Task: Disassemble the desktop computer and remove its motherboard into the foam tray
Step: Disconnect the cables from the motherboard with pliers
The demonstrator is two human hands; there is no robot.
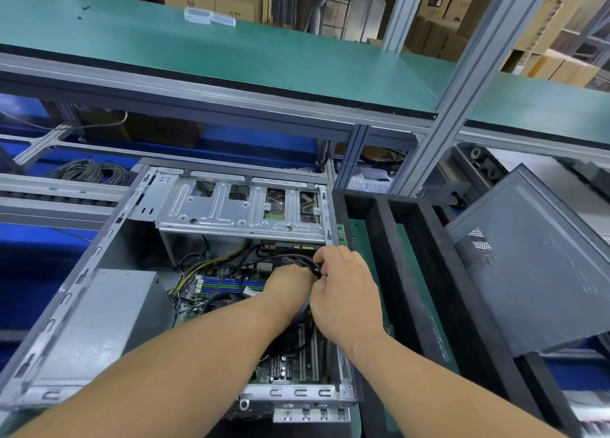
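No brand or label can be read anywhere; the printing on the cardboard boxes (211, 0) behind the green shelf (231, 51) is too blurred to make out.

At the left we see the open desktop computer case (66, 305) lying on its side on the workbench, its side panel off. Inside, at the near left, sits the grey power supply (95, 325). From it, yellow and black wires (211, 266) run across to the motherboard (293, 361), which is still flat in the bottom of the case, green with blue memory slots (231, 285) and long black expansion slots. Above it, at the far end of the case, a silver drive cage (241, 206) spans the width.

Our left hand (290, 285) reaches into the middle of the case, fingers curled round a bundle of black cables (297, 259). Our right hand (343, 289) is just beside it, touching it, and pinches the same cables just below the drive cage.

To the right, touching the case, stands the black foam tray (412, 272) with long slots; green circuit boards stand on edge in two of them. Farther right, a dark grey side panel (534, 266) with a mesh vent leans over the tray.
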